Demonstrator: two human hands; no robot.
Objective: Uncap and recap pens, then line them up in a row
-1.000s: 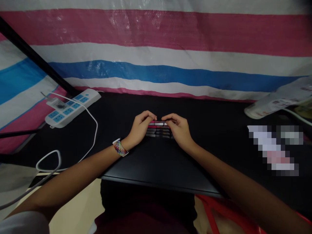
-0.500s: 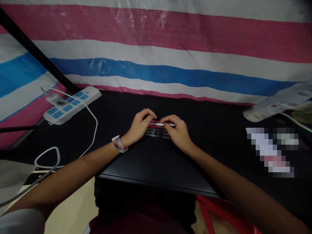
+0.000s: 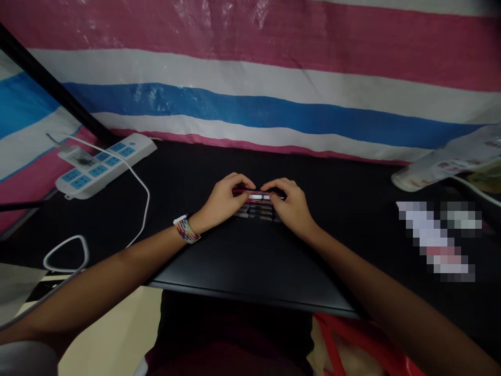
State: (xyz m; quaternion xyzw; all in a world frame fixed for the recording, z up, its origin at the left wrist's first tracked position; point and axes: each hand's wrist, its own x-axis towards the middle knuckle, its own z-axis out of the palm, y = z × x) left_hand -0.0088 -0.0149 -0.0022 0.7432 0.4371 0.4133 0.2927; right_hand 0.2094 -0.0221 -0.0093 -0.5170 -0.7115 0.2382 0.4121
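Observation:
Several pens lie side by side in a row (image 3: 256, 211) on a black table (image 3: 250, 261). My left hand (image 3: 223, 201) and my right hand (image 3: 290, 204) meet over the far end of the row. Between their fingertips they pinch a pink and white pen (image 3: 258, 196), each hand at one end. The darker pens lie just below the fingers, partly hidden by both hands. A colourful band (image 3: 185, 230) is on my left wrist.
A white power strip (image 3: 104, 164) with blue sockets and a white cable (image 3: 143, 198) lies at the left. A pale plastic-wrapped package (image 3: 446, 164) sits at the far right, with a blurred patch below it. A striped tarp (image 3: 250, 94) forms the back wall. A red seat edge (image 3: 352, 344) shows below the table.
Both hands have stayed on the pink and white pen, closing slightly over it. The view has shifted a little; the pen row has not moved.

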